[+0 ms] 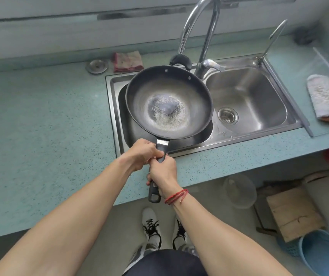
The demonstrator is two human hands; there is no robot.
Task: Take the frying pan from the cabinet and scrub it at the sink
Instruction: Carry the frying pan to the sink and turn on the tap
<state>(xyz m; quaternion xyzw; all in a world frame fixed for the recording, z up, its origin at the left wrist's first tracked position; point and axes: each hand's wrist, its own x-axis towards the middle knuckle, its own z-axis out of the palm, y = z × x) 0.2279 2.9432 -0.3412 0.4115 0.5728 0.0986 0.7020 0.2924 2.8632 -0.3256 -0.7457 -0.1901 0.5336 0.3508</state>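
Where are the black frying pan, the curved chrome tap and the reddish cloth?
black frying pan [167, 108]: head view, worn centre.
curved chrome tap [209, 36]: head view, upright neck.
reddish cloth [127, 61]: head view, its middle.

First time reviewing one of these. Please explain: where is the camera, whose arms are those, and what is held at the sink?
No machine: a person works with bare hands. The one picture comes from a camera worn on the head, looking down. The left hand and the right hand, with a red string at its wrist, both grip the handle of a dark frying pan held over the left basin of the sink. A reddish cloth lies on the blue countertop, a pale cloth right of the sink.
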